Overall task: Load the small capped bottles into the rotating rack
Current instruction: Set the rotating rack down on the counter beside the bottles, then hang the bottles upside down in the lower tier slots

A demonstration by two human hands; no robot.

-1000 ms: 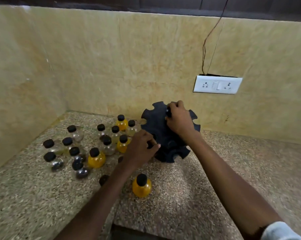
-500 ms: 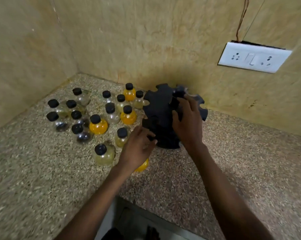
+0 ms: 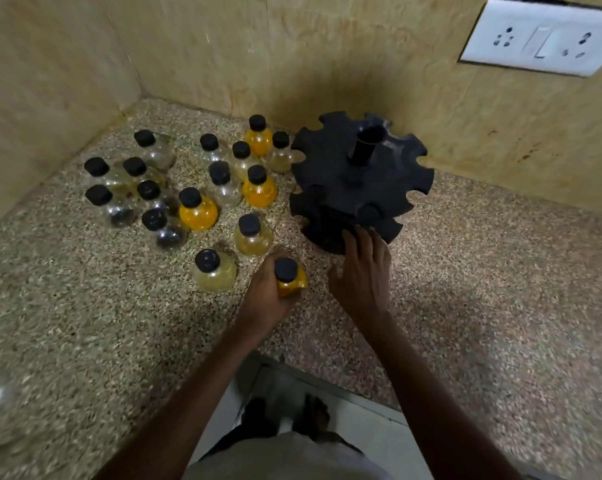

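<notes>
A black two-tier notched rack (image 3: 358, 178) with a centre tube stands on the speckled counter near the back wall. All of its slots that I can see hold nothing. My left hand (image 3: 268, 296) grips an orange bottle with a black cap (image 3: 287, 277) just in front and to the left of the rack. My right hand (image 3: 363, 271) has its fingers spread, fingertips touching the rack's lower front edge. Several small black-capped bottles, clear, yellowish and orange, stand in a group (image 3: 195, 188) to the left of the rack.
The walls meet in a corner behind the bottles. A white socket plate (image 3: 541, 38) is on the wall at the upper right. The counter's front edge (image 3: 327, 375) lies below my arms, with floor and my feet beyond it.
My head has moved closer and tilted down. My left hand left the rack and closed on the orange bottle nearest me. My right hand slid from the rack's top to its lower front edge.
</notes>
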